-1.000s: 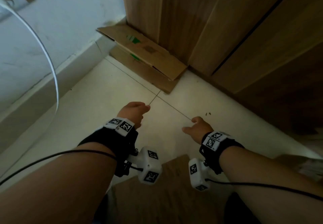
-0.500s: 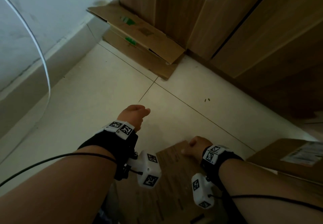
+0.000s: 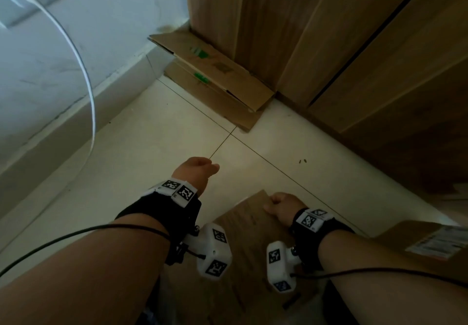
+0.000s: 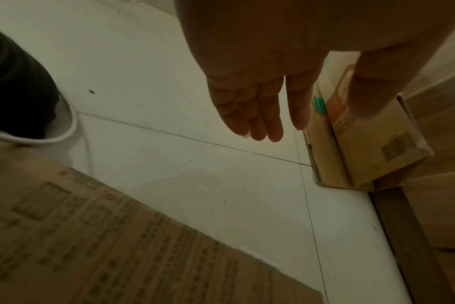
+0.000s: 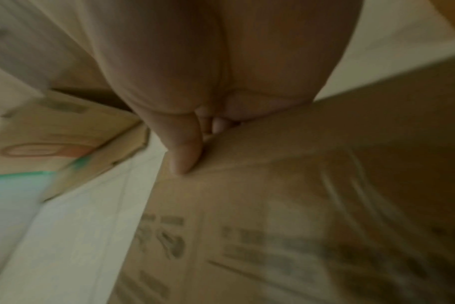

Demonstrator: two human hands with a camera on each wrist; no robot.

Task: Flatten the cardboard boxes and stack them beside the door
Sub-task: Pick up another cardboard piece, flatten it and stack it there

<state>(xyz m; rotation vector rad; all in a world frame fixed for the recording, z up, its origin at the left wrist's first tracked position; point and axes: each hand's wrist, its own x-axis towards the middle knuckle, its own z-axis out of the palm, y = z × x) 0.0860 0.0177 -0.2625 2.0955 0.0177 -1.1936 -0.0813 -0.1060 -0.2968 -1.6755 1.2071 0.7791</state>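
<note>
The right grip pinched the far corner of a printed box on the floor. The left grip hovered just left of it. Flattened boxes leaned against the door well beyond both. A labelled box lay right of the right grip.

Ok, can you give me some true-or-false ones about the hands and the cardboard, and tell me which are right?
1. The right hand grips the printed cardboard at its edge. True.
2. The left hand holds a box. False: its fingers are straight and hold nothing.
3. Flattened cardboard already lies by the wooden door. True.
4. The floor is dark carpet. False: it is pale tile.
5. A box with a label sits at the person's right. True.
</note>
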